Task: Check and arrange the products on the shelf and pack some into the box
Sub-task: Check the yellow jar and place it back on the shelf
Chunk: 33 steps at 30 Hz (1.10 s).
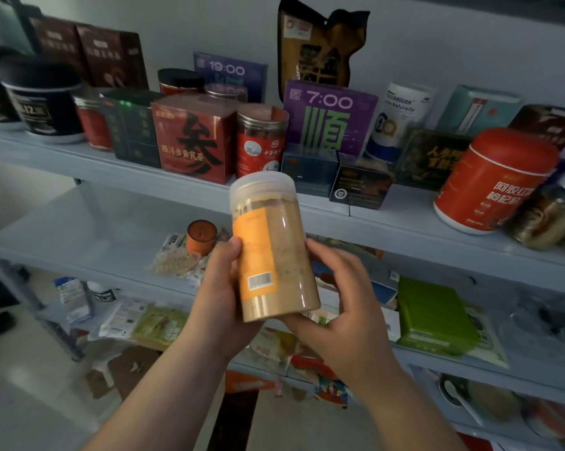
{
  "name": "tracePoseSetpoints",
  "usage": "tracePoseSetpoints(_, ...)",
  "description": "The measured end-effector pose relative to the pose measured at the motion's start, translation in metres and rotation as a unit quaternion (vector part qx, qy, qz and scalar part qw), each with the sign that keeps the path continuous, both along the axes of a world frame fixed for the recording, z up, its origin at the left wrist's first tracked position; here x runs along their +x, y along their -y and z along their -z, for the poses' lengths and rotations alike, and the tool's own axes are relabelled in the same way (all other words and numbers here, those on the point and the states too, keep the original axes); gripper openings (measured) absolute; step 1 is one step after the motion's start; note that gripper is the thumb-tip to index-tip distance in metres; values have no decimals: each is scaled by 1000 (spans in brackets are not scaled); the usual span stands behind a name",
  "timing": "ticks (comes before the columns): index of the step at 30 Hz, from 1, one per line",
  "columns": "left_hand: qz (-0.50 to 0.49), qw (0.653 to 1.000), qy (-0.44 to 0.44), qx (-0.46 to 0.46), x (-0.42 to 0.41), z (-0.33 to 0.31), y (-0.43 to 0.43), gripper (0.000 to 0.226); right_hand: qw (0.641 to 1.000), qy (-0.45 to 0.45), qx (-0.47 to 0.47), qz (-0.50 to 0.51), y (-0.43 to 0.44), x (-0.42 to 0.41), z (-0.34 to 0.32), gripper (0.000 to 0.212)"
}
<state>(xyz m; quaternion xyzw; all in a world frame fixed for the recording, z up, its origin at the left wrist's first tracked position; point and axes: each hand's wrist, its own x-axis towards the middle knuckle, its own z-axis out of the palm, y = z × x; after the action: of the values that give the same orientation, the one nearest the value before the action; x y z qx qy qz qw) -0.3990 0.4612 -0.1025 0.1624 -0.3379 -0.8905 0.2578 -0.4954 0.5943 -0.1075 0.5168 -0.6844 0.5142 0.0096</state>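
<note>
I hold a clear plastic jar of tan powder with an orange label and a clear screw lid, upright and slightly tilted, in front of the shelves. My left hand grips its left side with the thumb on the label. My right hand holds the lower right side and the bottom edge. Behind it, the upper shelf carries a red tea box, a red-labelled jar, a purple 7:00 box and a red tub.
The left part of the middle shelf is bare, with a small orange cup and packets beside it. A green box lies on the lower shelf among loose packets. A cardboard box sits on the floor at the left.
</note>
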Motion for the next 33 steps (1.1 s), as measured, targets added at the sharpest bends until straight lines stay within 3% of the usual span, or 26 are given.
tracePoseSetpoints(7,42,999,5,35,8,-4,5,70,1000,4,-4,-25,6,0,-4,69)
tracePoseSetpoints(12,134,988,-11,79,14,-4,10,59,991,133,25,-19,11,6,-7,57)
tracePoseSetpoints(15,143,983,-23,117,14,-2,8,53,983,181,26,-28,13,6,-9,51)
tracePoseSetpoints(18,125,982,20,138,14,-1,6,63,977,208,42,-26,14,7,-7,49)
tracePoseSetpoints(20,92,990,68,86,16,-1,5,68,969,238,65,-20,14,7,-6,44)
tracePoseSetpoints(22,52,991,115,-51,21,1,6,69,956,274,100,-18,15,8,-6,50)
tracePoseSetpoints(25,5,951,146,-273,29,0,6,70,936,335,106,-17,18,10,-8,48)
tracePoseSetpoints(27,-38,937,123,-325,32,-2,5,56,917,391,64,-30,20,10,-8,55)
tracePoseSetpoints(30,-68,957,94,-266,31,3,6,35,878,476,-16,-54,24,6,-2,63)
tracePoseSetpoints(33,57,983,128,-116,29,9,4,60,870,483,-63,-75,24,7,4,71)
